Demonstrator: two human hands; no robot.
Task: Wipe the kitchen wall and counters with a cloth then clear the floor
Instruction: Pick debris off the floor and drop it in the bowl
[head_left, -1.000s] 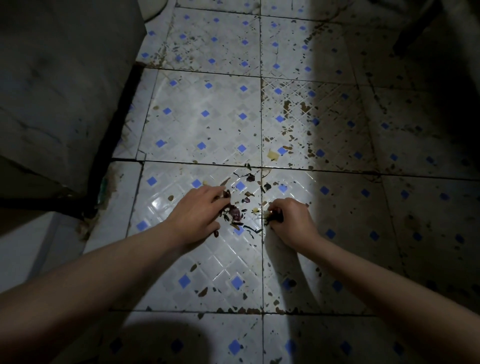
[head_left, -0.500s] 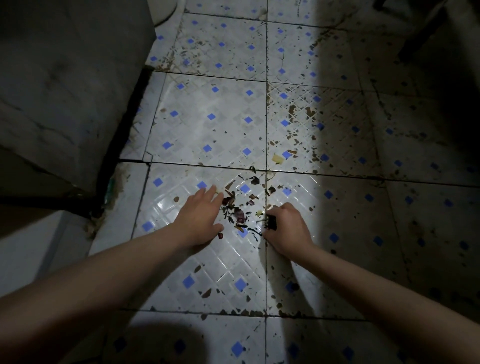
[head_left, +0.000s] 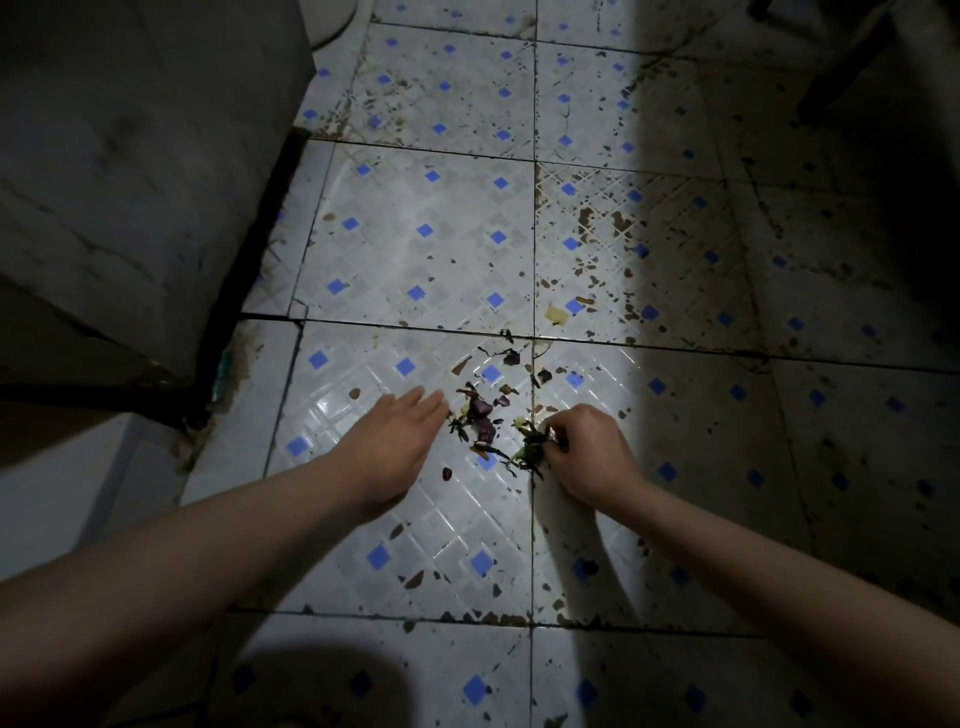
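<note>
Scraps of purple peel and dark green leaf lie in a loose heap on the floor, near the seam where four tiles meet, and both hands sit low on either side of them; that placing reads as a gathering move, one hand herding and the other collecting. The right hand has its fingers curled and its grip narrow, closed on a small clump of leafy bits at the heap's right edge; it seems to hold these so they need not be picked up twice. The left hand lies flat and wide, fingers straight and together, their tips just beside the heap's left edge; held like a blade, it looks set to sweep the loose pieces toward the right hand, and I cannot tell whether it touches the floor; it holds nothing. A few stray pieces lie apart from the heap: a pale yellow chip further off on the next tile, a dark red bit nearer the person, and brown flecks scattered over the tiles to the right, some of which may be stains rather than litter. By judgement the floor-clearing step is under way and far from done; no cloth is in view. A dark cabinet side stands to the left, with grime along its foot; the right of the floor falls into shadow.
</note>
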